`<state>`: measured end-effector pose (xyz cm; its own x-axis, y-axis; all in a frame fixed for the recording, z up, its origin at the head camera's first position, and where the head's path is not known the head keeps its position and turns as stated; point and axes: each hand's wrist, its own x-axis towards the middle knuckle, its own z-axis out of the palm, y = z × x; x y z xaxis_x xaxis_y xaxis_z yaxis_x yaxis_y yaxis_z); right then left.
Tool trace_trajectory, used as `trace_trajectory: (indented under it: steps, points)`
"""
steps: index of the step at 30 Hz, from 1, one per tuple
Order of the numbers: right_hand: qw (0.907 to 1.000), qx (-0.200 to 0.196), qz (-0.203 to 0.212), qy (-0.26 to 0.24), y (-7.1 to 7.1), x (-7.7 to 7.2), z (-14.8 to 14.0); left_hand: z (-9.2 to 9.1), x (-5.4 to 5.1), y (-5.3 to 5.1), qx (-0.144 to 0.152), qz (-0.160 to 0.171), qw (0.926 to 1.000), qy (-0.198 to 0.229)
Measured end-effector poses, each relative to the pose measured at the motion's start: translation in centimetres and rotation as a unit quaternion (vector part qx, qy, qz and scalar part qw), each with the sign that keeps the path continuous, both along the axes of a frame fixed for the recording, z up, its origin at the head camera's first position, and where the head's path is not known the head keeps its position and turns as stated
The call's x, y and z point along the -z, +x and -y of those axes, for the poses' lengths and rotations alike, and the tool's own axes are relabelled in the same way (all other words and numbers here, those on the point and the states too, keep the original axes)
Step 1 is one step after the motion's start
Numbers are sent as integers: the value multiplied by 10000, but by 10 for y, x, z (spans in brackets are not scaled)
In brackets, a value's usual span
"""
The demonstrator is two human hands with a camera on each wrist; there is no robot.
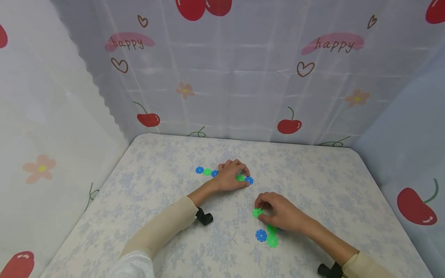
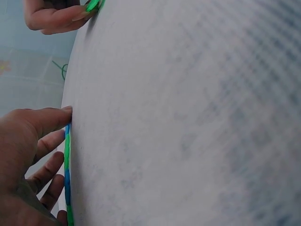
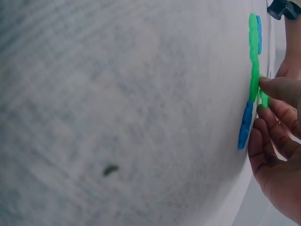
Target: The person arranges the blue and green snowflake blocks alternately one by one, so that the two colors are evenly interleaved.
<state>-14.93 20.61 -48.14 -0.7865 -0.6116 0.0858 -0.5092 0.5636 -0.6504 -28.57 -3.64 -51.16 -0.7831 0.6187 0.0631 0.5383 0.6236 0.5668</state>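
Observation:
In the head view, a row of alternating blue and green notched plastic discs lies on the table, partly hidden under my left hand (image 1: 231, 176). Thumb and index finger of that hand hold the row near its right end, around a blue disc (image 1: 249, 180) beside a green disc (image 1: 240, 178). Nearer to me, my right hand (image 1: 283, 212) pinches another green disc (image 1: 257, 213) between thumb and fingers, just off the table. Beneath and beside it lie loose discs: green discs (image 1: 272, 241), a blue disc (image 1: 261, 235) and a second blue disc (image 3: 245, 125) in the right wrist view.
The table (image 1: 167, 162) has a pale mottled cover. Printed curtains (image 1: 236, 77) hang behind it and along both sides. A black wrist camera (image 1: 204, 217) sits at the left cuff, another black wrist camera (image 1: 330, 270) at the right.

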Motion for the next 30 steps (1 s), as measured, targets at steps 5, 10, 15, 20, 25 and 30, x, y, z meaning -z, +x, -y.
trace_trajectory:
  steps: [5, 10, 15, 20, 25, 30]
  points:
    - [9998, 184, 26, 57, -9, 1, -5, 0, -1, 0, -20, -3, 10000, -33]
    - [9987, 459, 40, 205, -20, 2, -12, 0, -3, 1, -58, -43, 10000, -16]
    - [9980, 581, -22, 246, -32, 6, -19, -1, -1, 0, -49, -44, 10000, -47]
    - [9977, 631, -153, 214, -46, 7, -22, -1, -2, 1, -49, -11, 10000, -5]
    - [9972, 643, -321, 225, -59, 7, -21, 0, -2, 1, -45, 18, 10000, 30]
    - [9964, 722, -344, 288, -70, 6, -19, 0, 0, 0, -37, 3, 10000, 6]
